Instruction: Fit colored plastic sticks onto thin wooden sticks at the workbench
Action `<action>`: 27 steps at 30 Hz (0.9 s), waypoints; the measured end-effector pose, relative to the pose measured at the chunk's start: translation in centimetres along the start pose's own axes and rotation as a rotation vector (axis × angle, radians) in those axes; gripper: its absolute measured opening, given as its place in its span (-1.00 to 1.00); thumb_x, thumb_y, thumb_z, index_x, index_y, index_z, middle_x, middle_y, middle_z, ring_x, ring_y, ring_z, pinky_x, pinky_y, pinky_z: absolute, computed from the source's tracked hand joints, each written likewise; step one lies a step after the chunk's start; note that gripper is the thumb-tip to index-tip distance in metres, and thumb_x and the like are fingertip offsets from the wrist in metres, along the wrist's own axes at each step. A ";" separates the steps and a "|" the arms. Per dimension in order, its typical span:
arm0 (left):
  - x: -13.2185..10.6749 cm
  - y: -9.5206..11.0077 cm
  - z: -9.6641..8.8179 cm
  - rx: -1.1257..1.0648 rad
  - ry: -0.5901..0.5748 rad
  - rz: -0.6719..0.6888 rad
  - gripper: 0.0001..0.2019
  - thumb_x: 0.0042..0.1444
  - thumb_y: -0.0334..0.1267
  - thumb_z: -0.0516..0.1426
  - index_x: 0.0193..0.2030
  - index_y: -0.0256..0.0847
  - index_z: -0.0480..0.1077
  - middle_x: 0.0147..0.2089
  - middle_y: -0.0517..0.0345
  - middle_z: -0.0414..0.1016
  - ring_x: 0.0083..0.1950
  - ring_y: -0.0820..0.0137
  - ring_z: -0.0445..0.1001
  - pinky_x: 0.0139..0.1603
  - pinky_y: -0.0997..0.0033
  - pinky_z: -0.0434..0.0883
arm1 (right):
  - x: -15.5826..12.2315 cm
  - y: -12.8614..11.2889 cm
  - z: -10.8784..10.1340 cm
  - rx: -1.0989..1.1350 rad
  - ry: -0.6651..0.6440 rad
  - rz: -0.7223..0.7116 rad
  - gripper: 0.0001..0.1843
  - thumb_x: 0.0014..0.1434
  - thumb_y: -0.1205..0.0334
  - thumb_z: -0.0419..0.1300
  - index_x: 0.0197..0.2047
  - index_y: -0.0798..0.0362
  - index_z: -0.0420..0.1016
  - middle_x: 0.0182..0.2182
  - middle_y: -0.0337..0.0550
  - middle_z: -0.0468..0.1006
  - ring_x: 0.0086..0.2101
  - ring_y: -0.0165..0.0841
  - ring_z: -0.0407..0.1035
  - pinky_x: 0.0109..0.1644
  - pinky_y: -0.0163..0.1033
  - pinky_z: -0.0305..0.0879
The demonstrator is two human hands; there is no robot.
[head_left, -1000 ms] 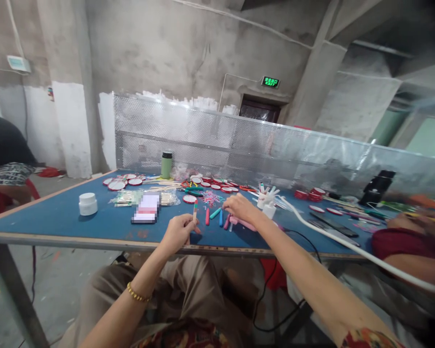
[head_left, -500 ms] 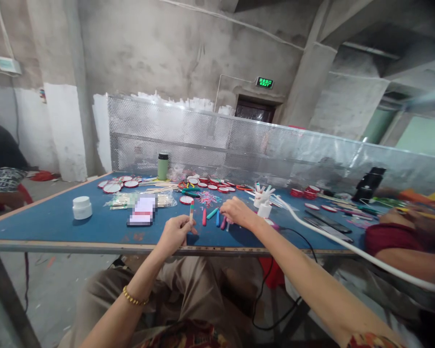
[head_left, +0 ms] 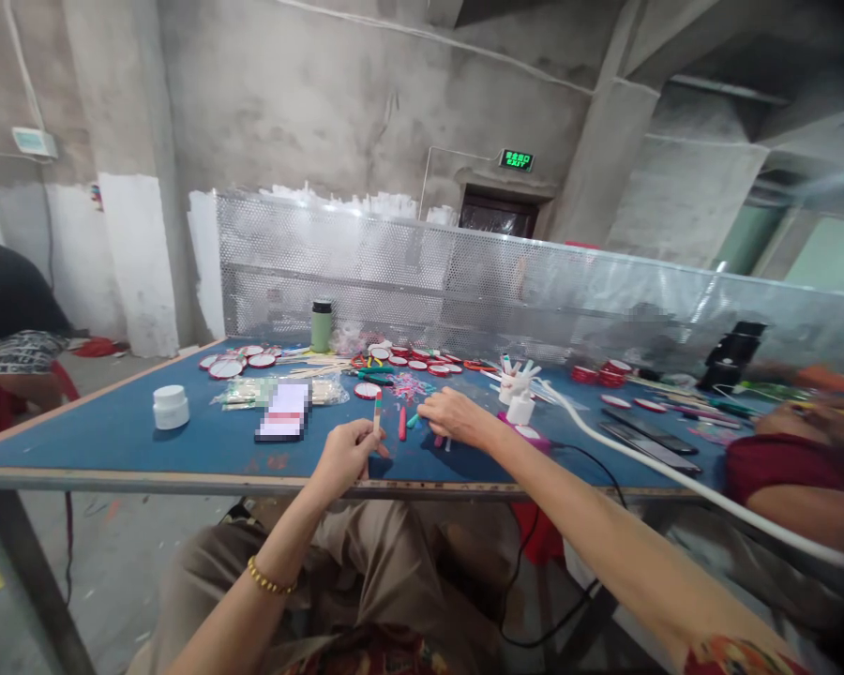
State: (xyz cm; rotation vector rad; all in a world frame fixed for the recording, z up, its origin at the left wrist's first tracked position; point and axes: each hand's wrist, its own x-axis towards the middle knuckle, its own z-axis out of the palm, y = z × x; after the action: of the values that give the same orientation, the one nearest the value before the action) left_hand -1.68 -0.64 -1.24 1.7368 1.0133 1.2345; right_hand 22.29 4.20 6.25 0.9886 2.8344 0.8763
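Observation:
My left hand (head_left: 346, 457) is closed round a thin wooden stick (head_left: 377, 412) with coloured ends, held upright at the near edge of the blue table (head_left: 127, 436). My right hand (head_left: 452, 415) reaches over a row of short coloured sticks (head_left: 403, 423) lying on the table just beyond, palm down, fingers curled onto them. Whether those fingers grip one of them is hidden.
A white jar (head_left: 170, 408), a blurred flat card (head_left: 283, 412), a green bottle (head_left: 321, 325), red-rimmed round discs (head_left: 226, 368) and a white holder (head_left: 517, 394) stand on the table. A white hose (head_left: 633, 450) crosses it. Other people sit at left (head_left: 7, 319) and right (head_left: 802, 464).
My right hand has slid a little left over the coloured sticks, towards my left hand. The left hand still holds the stick upright. The view has shifted slightly.

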 end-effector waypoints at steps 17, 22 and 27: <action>0.5 0.8 0.2 -0.157 -0.007 -0.097 -0.73 0.12 -0.06 0.06 -0.30 -0.27 0.33 -0.39 0.08 0.59 -0.75 0.54 0.33 -0.78 0.60 0.09 | 2.2 -11.9 -0.8 1.419 1.101 0.682 -0.76 0.21 0.08 0.21 -0.19 0.08 0.50 -0.53 -0.23 0.57 -0.59 -0.41 0.40 -0.52 -0.31 0.36; 0.5 0.8 0.1 -0.154 -0.026 -0.085 -0.74 0.11 -0.09 0.06 -0.36 -0.29 0.35 -0.39 0.05 0.60 -0.72 0.52 0.36 -0.78 0.59 0.13 | 3.4 -12.7 -0.2 1.270 1.070 0.698 -0.80 0.21 0.10 0.22 -0.34 0.06 0.49 -0.54 -0.27 0.56 -0.64 -0.45 0.37 -0.54 -0.35 0.35; 0.4 0.7 0.2 -0.163 -0.021 -0.068 -0.74 0.11 -0.08 0.06 -0.35 -0.27 0.36 -0.40 0.07 0.60 -0.72 0.51 0.36 -0.76 0.57 0.14 | 2.9 -13.1 0.5 1.169 1.069 0.645 -0.83 0.22 0.13 0.20 -0.30 0.04 0.52 -0.46 -0.23 0.59 -0.53 -0.39 0.47 -0.43 -0.30 0.47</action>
State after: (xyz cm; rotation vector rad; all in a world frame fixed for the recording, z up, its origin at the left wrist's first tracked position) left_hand -1.33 -0.58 -0.55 1.5745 0.9247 1.2187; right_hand 12.59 -2.34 -0.38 2.0756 4.0209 -0.8165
